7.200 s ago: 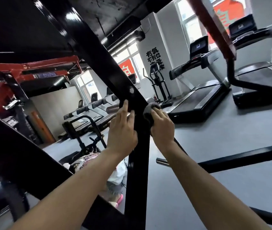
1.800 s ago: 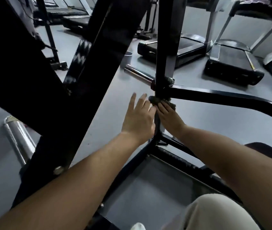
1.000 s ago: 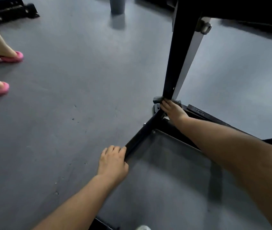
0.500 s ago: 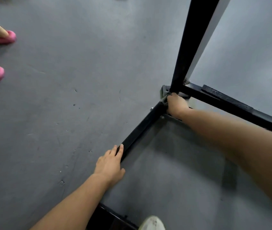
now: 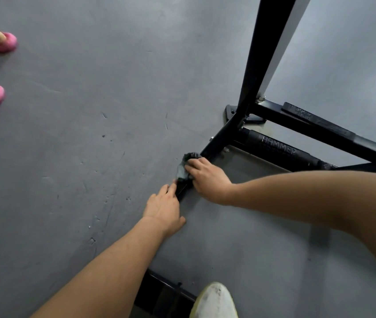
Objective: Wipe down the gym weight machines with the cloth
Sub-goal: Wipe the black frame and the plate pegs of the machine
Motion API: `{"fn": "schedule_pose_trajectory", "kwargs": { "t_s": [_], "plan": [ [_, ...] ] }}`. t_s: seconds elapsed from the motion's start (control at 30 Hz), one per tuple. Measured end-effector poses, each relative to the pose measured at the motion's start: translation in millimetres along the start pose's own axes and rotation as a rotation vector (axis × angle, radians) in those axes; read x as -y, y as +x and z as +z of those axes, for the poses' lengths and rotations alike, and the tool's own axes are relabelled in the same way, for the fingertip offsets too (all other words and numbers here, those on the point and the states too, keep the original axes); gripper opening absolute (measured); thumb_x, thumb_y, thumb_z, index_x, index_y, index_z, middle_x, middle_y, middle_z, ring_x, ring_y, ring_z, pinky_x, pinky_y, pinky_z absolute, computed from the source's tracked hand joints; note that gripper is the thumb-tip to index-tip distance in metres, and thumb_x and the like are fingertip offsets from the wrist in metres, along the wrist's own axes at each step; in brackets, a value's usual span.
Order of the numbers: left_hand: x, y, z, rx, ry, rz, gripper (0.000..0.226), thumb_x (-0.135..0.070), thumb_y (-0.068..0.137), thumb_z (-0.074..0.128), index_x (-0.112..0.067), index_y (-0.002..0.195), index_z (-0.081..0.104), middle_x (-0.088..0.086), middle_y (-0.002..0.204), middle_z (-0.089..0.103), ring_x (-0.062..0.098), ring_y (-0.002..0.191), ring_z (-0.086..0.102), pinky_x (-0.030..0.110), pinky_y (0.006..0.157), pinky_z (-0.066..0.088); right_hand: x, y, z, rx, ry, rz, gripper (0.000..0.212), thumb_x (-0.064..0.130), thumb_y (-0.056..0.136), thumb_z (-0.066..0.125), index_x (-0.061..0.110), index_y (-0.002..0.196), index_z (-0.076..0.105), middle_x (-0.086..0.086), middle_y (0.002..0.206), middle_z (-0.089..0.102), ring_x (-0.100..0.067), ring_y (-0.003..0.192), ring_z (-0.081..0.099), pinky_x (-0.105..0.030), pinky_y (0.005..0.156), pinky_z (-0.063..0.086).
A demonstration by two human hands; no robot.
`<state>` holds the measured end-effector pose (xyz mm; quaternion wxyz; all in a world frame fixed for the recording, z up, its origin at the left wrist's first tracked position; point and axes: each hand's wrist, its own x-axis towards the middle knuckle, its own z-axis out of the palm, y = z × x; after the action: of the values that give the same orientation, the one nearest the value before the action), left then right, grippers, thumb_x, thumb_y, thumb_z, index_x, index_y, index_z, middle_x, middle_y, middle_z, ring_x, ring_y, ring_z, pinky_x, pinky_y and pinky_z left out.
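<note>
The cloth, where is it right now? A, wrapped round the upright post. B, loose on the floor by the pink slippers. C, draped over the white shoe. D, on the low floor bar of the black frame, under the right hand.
D: the right hand holds the grey cloth against the low floor bar of the black frame, just ahead of the left hand.

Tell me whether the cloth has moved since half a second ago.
Yes. The cloth, under the right hand, slid from the foot of the upright post down the floor bar toward the left hand.
</note>
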<state>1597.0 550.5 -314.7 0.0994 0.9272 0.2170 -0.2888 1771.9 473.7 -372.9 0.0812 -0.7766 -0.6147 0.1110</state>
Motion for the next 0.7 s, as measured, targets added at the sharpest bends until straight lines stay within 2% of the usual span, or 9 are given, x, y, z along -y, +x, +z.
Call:
{"fn": "schedule_pose_trajectory", "kwargs": {
  "t_s": [0.17, 0.27, 0.33, 0.5, 0.63, 0.7],
  "plan": [
    [3, 1, 3, 0.023, 0.024, 0.029, 0.07, -0.058, 0.096, 0.051, -0.005, 0.142, 0.056, 0.006, 0.173, -0.009, 0.022, 0.151, 0.024, 0.044, 0.111, 0.041, -79, 46, -45, 0.082, -0.086, 0.293, 0.052, 0.028, 0.103, 0.053, 0.002, 0.148, 0.048, -0.013, 0.154, 0.042, -0.033, 0.14, 0.038, -0.047, 0.105, 0.052],
    [-1, 2, 8, 0.013, 0.036, 0.025, 0.072, -0.062, 0.095, 0.046, -0.005, 0.139, 0.058, 0.009, 0.172, -0.012, 0.024, 0.153, 0.021, 0.045, 0.114, 0.037, -129, 63, -64, 0.195, -0.096, 0.452, 0.068, 0.018, 0.1, 0.053, 0.002, 0.16, 0.025, -0.016, 0.169, 0.016, -0.035, 0.152, 0.026, -0.049, 0.119, 0.038],
    [-2, 2, 9, 0.009, 0.037, 0.015, 0.076, -0.063, 0.095, 0.046, -0.004, 0.141, 0.057, 0.01, 0.172, -0.013, 0.026, 0.155, 0.017, 0.046, 0.117, 0.035, -141, 66, -65, 0.206, -0.062, 0.512, 0.077, 0.013, 0.096, 0.054, 0.001, 0.162, 0.016, -0.017, 0.171, 0.005, -0.039, 0.154, 0.023, -0.049, 0.121, 0.034],
    [-2, 3, 9, 0.015, 0.037, -0.009, 0.08, -0.067, 0.094, 0.047, -0.004, 0.144, 0.055, 0.01, 0.172, -0.014, 0.027, 0.156, 0.016, 0.047, 0.118, 0.034, -89, 42, -38, 0.09, 0.049, 0.514, 0.087, 0.007, 0.089, 0.06, 0.001, 0.163, 0.015, -0.014, 0.173, 0.004, -0.031, 0.158, 0.014, -0.043, 0.124, 0.032],
    [-8, 5, 7, 0.004, 0.019, -0.008, 0.08, -0.065, 0.095, 0.047, -0.004, 0.147, 0.051, 0.01, 0.172, -0.013, 0.027, 0.156, 0.015, 0.047, 0.119, 0.033, -34, 6, -9, 0.134, 0.02, 0.353, 0.076, 0.012, 0.097, 0.047, 0.0, 0.163, 0.013, -0.019, 0.173, 0.002, -0.031, 0.16, 0.007, -0.037, 0.13, 0.014],
    [-9, 6, 7, 0.001, 0.002, -0.01, 0.081, -0.065, 0.095, 0.047, -0.003, 0.148, 0.051, 0.009, 0.172, -0.013, 0.027, 0.156, 0.016, 0.047, 0.119, 0.033, -41, 0, -9, 0.161, -0.049, 0.238, 0.072, 0.013, 0.1, 0.041, 0.0, 0.164, 0.012, -0.021, 0.172, 0.002, -0.032, 0.16, 0.007, -0.035, 0.128, 0.01]
  ]
}}
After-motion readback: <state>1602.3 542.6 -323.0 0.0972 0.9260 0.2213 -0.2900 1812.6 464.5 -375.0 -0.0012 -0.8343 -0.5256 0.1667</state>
